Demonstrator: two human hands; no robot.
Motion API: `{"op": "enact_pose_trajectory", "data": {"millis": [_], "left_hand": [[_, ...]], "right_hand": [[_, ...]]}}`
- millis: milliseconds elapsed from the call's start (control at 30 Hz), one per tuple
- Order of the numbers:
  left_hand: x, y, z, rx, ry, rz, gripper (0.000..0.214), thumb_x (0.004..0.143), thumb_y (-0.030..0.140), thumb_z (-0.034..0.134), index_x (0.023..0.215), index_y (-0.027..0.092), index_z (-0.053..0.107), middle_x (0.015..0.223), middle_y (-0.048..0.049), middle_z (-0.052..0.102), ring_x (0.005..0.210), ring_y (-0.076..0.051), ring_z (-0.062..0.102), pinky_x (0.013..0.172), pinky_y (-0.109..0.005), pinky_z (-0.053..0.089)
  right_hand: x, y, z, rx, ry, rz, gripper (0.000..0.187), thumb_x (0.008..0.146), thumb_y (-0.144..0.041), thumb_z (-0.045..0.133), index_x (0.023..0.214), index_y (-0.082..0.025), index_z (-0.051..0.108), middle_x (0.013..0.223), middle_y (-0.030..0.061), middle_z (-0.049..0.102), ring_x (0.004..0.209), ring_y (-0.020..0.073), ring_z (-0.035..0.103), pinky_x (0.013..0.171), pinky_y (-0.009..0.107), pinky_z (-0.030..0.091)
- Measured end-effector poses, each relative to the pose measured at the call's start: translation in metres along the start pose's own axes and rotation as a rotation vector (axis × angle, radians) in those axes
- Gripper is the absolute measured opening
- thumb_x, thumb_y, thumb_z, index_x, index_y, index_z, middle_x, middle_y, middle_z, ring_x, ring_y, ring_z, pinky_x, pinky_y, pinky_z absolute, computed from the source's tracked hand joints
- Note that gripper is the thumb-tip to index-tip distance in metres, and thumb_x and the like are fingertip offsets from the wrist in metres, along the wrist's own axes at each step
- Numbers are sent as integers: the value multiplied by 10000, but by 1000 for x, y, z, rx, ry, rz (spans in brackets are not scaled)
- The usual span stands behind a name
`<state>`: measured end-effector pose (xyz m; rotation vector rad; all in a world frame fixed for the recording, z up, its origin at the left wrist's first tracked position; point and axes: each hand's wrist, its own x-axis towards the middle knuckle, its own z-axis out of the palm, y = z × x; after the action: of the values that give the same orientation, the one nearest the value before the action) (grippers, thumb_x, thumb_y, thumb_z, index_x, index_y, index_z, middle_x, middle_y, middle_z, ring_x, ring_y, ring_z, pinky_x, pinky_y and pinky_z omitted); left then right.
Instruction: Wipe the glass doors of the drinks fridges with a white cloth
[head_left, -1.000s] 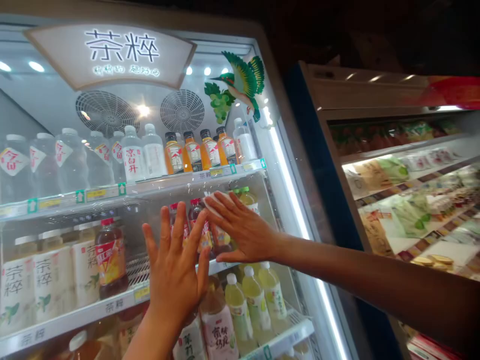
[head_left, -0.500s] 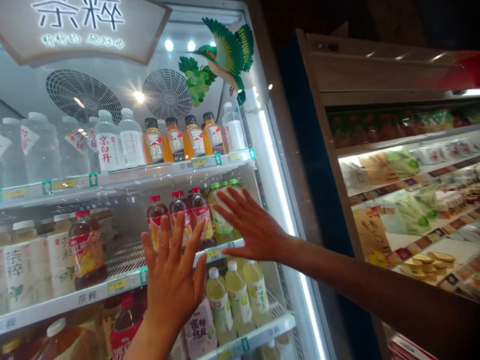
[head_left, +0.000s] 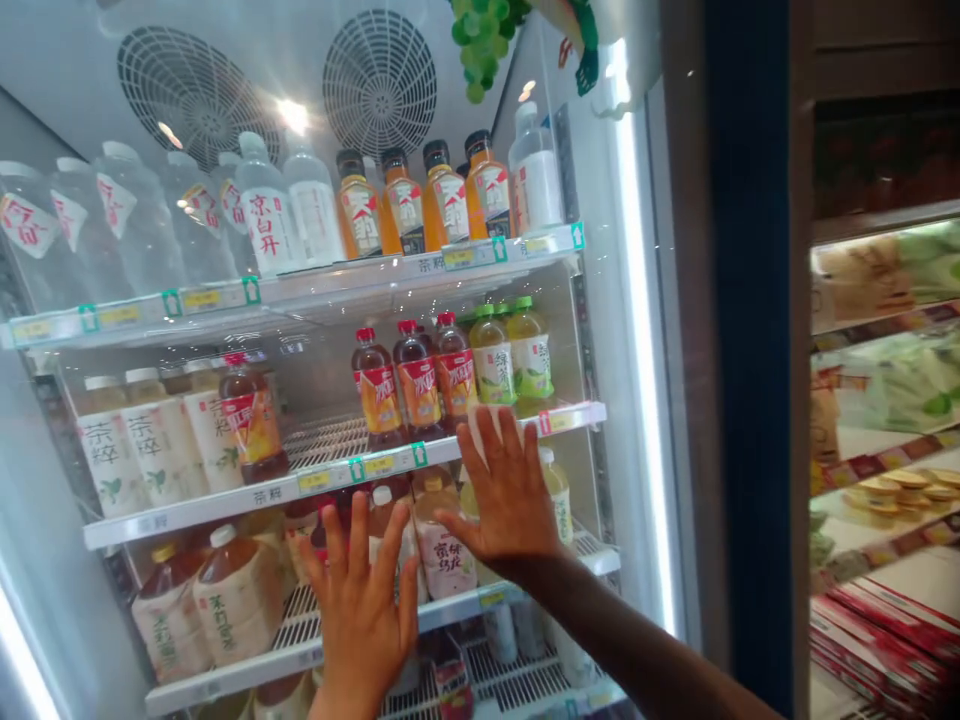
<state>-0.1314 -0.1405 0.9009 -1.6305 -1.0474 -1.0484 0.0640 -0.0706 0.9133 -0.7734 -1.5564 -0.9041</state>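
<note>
My left hand [head_left: 360, 590] is raised with its fingers spread, in front of the lower shelves of a drinks fridge [head_left: 634, 400]. Beside it on the right, my right hand [head_left: 506, 495] is also spread open, below the middle shelf's price rail [head_left: 390, 463]. Neither hand holds anything; whether they touch a glass door cannot be told. Above them stand red-capped iced tea bottles [head_left: 418, 385] and green-capped tea bottles [head_left: 529, 355]. Behind my fingers, a bottle with a pink-white label [head_left: 448, 560] is partly hidden.
On the top shelf are clear water bottles [head_left: 262, 215] and black-capped orange drinks [head_left: 448, 200]. White-labelled tea bottles [head_left: 105, 450] stand at the middle left, large tea jugs [head_left: 232, 600] below. A dark blue panel [head_left: 750, 350] separates the fridge from a shelf of packaged food [head_left: 900, 390].
The view has shifted downward and to the left, so more lower shelves show and the top sign is gone. My right hand has dropped from the green-capped bottles to below the middle shelf's rail.
</note>
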Motion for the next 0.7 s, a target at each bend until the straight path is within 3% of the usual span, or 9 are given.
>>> {"op": "enact_pose_trajectory", "data": {"millis": [200,400,600,700], "left_hand": [[-14,-42,-21,32,-29,-30,712,983,332,564,1620,370,249,1756,-7,57,1627,-302,-23,1293,-608,-78],[-24,-72,-33,51,-58,-39,736,987,305,564,1628,370,209,1758,-17,32,1626,-308,-32,1292,-621,-61],[-52,-107,-53,139,-121,-22,824,969,224,589,1639,355,129,1755,-46,0,1623,-311,-52,1290,-635,-59],[-66,-123,-63,157,-154,-14,843,967,225,591,1635,385,101,1752,-41,-4,1621,-319,-53,1278,-684,-25]], "right_hand": [[-32,-48,8,-50,-36,71,887,1023,-615,349,1661,-69,63,1737,188,7,1611,393,16,1272,688,166],[-1,-83,17,-51,-59,99,975,977,-560,538,1668,-94,33,1719,220,144,1597,431,109,1244,707,263],[-54,-128,32,-73,-93,47,861,1004,-645,381,1636,-75,253,1678,251,273,1586,448,142,1184,730,351],[-38,-149,36,-80,-97,57,870,993,-673,380,1606,-58,331,1665,265,297,1584,455,151,1216,725,299]]}}
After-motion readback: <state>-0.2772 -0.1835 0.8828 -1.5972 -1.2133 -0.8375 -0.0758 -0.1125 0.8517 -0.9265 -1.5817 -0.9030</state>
